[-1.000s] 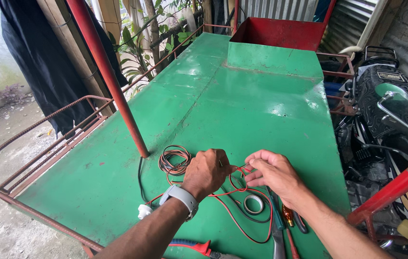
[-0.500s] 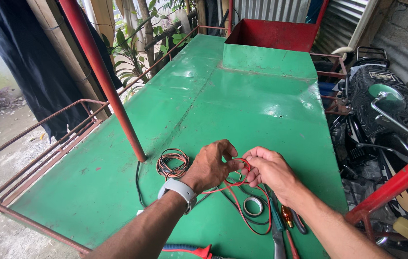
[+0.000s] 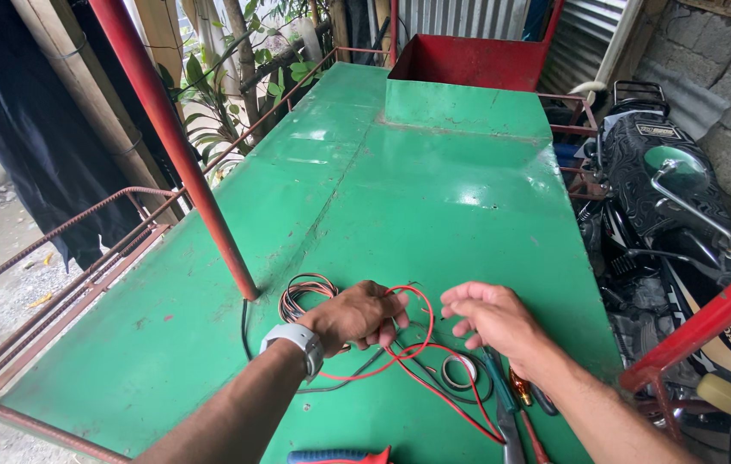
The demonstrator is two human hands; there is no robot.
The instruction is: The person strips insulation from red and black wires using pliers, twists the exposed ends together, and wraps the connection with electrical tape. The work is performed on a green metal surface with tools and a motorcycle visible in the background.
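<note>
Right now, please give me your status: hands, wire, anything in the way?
Left hand shut on red wire. Right hand open, off it. Tape roll and pliers beside the wire.

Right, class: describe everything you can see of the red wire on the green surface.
The red wire is thin, flexible and plastic-coated by its look. It lies loose on the green metal surface. One part arches up in a loop from the left hand, which grips it; the rest curves across the surface and trails toward the lower right, passing under the right hand, which is open and not touching it. It crosses black wires and runs beside a roll of tape.
</note>
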